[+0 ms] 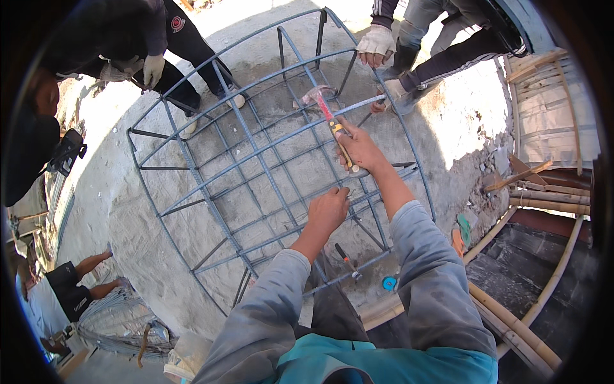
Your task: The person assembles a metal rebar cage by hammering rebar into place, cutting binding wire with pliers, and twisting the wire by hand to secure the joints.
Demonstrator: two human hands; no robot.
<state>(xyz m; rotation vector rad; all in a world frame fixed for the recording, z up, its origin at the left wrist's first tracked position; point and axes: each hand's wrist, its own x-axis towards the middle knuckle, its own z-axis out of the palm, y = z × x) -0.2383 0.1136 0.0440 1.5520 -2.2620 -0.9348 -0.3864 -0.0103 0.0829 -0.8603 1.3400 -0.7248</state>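
My right hand (363,152) is closed around the yellow and black handle of a claw hammer (334,125), whose red neck and head point away from me over the bars. Just below and to the left, my left hand (327,213) is closed with its fingertips pinched together; what they hold, if anything, is too small to make out. Both hands are above a rebar cage (259,153) of crossed steel bars with bent uprights. Under its near side lies a tool with a black and orange handle (343,253), beside a blue round object (389,283).
Across the cage, a gloved hand (376,45) of one person is at the far right corner. Another person's gloved hand (153,69) is at the far left. Bamboo poles (518,326) lie at right, a bucket (188,355) at lower left. Someone sits near bundled wire (121,320).
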